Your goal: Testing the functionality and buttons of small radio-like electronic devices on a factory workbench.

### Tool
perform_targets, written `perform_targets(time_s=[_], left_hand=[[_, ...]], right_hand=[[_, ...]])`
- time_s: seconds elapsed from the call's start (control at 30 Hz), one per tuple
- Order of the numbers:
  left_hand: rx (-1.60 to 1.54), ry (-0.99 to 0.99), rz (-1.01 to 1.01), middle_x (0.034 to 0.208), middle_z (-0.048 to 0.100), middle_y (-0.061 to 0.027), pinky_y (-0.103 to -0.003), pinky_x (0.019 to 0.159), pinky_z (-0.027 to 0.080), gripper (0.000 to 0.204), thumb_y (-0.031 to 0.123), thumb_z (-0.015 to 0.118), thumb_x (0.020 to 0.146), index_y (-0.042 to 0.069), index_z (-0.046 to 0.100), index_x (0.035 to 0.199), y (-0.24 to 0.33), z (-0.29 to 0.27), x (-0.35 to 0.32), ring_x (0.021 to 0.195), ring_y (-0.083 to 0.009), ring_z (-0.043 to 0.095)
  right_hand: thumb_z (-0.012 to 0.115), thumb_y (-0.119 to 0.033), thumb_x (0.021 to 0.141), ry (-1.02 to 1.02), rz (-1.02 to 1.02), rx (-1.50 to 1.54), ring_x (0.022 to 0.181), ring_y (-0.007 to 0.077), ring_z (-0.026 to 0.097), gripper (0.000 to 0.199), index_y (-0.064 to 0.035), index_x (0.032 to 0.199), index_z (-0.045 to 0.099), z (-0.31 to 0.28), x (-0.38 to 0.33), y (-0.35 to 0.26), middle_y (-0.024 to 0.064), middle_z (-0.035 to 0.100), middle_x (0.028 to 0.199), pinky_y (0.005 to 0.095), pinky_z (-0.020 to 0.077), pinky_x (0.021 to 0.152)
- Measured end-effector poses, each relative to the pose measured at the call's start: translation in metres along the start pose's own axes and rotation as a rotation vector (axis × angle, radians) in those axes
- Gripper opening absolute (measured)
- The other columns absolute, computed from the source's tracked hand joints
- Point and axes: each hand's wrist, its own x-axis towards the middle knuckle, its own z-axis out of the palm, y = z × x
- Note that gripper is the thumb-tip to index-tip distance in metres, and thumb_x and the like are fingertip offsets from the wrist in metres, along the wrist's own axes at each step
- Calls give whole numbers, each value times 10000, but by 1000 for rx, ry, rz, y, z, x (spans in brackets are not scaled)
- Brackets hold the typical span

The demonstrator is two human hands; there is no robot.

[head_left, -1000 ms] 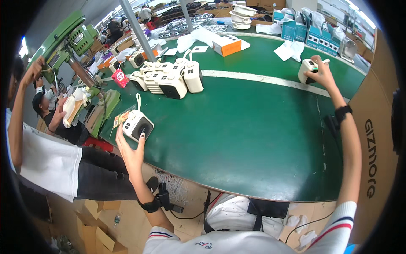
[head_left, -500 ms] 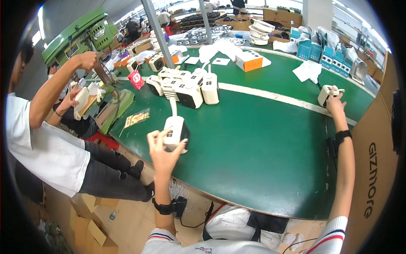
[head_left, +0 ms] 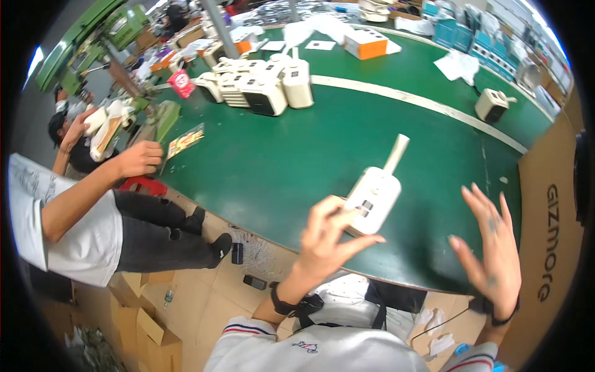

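A cream speaker (head_left: 375,199) with a strap handle and small dark buttons stands near the front edge of the green table. My left hand (head_left: 331,239) grips its near left side, fingers over the edge and thumb along the near end. To the right of it, my right hand (head_left: 493,248) is raised with fingers spread and nothing in them. Another cream speaker (head_left: 493,106), with a black front, stands at the far right by the white line. Several similar speakers (head_left: 266,90) are clustered at the left rear of the table.
A co-worker's hand (head_left: 141,158) is by the table's left edge, beside a green drill press (head_left: 80,43). An orange and white box (head_left: 365,44) and blue boxes (head_left: 493,53) line the back. A tall brown carton (head_left: 545,204) walls the right side. A printed packet (head_left: 186,140) lies at left.
My left hand has brought its speaker rightward and nearer. My right hand has let go of the far-right speaker and drawn back. The co-worker's raised hand has come down.
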Motion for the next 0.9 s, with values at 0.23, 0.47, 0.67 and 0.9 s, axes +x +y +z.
perform_targets(time_s=[0.23,0.47,0.67,0.9], left_hand=[[-225,-185,80,1128,489,-166,-344,771,577,457,181,812,681,78,627,1087,36,17,-15,1009,-315,579],[-363,-200,93,1384,322,-260,-437,916,490,414,143,763,715,148,603,1096,21,25,-4,1184,-447,471],[-563,-258,93,1456,190,-307,-444,929,490,407,110,745,709,153,571,1074,15,28,-2,1249,-475,407],[-524,-225,116,1439,200,-329,-437,902,512,352,111,751,684,130,580,991,9,34,-9,1200,-463,466]], right_hand=[[627,-169,779,6,90,403,1307,423,356,636,11,1341,388,33,-55,-18,267,345,1421,481,284,1071],[566,-103,827,106,-43,376,1321,420,339,575,-12,1358,366,77,-41,-16,261,282,1460,468,296,1062],[631,-135,877,192,-132,387,1250,420,431,479,76,1263,442,68,-23,-23,305,400,1362,469,352,1025],[648,-133,867,253,-186,444,1200,427,475,498,35,1286,436,83,-19,-29,287,445,1325,469,378,1009]])
